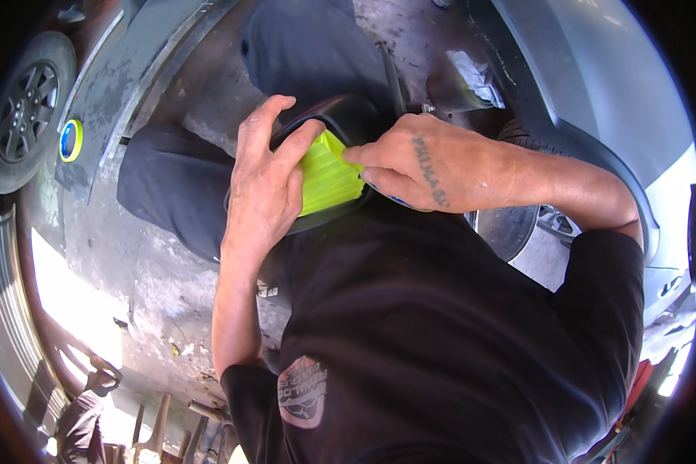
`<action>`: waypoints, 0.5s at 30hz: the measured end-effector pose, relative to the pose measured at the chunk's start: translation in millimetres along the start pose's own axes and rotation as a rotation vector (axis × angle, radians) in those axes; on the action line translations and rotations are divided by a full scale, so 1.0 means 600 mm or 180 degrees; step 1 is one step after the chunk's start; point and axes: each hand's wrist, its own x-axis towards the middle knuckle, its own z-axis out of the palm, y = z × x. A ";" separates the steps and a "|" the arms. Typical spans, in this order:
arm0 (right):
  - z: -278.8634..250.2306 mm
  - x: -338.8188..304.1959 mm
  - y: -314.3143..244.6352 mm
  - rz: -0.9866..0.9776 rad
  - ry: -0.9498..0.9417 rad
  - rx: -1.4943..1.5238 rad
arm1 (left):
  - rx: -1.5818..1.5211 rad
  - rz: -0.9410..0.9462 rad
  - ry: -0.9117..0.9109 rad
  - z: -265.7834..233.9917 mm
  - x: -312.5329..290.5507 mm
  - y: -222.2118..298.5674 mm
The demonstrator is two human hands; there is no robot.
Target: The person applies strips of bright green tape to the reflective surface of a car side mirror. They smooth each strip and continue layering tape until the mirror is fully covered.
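A black rounded housing (339, 104), which looks like a car side mirror, lies in my lap. Strips of yellow-green masking tape (329, 179) cover its face. My left hand (264, 174) lies along the housing's left side with fingers spread; the index fingertip presses the upper edge of the tape and another finger is raised. From the right, my right hand (410, 164) pinches the tape at its right edge, index finger extended onto it. A blue-cored tape roll (398, 202) shows partly under that hand; the palm hides the rest.
Another yellow tape roll with a blue core (71, 141) sits on a grey panel (104, 104) at left, beside a wheel (28, 110). A grey car body (595, 69) curves along the right. Crumpled paper (475, 76) lies ahead. Stands (158, 425) and a person's leg (83, 425) show lower left.
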 end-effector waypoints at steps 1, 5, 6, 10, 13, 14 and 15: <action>0.002 0.000 0.002 -0.0021 0.0054 -0.0010 | -0.0012 -0.0004 -0.0016 0.000 0.000 0.001; 0.025 -0.005 0.021 -0.0429 0.0469 -0.0115 | -0.0019 -0.0022 -0.0053 -0.003 0.002 0.006; 0.021 -0.004 0.019 -0.0359 0.0346 -0.0059 | -0.0011 0.0045 -0.0088 -0.005 0.002 0.008; 0.017 -0.003 0.020 -0.0381 0.0201 -0.0057 | 0.0414 0.0308 -0.0261 -0.004 0.001 0.029; 0.021 -0.004 0.018 -0.0312 0.0237 0.0127 | 0.0665 0.0369 -0.0309 0.001 -0.003 0.029; 0.022 -0.005 0.014 -0.0237 0.0230 0.0246 | 0.0689 0.0368 -0.0308 0.003 -0.004 0.027; 0.024 -0.009 0.010 -0.0149 0.0277 0.0256 | 0.0712 0.0374 -0.0299 0.004 -0.005 0.025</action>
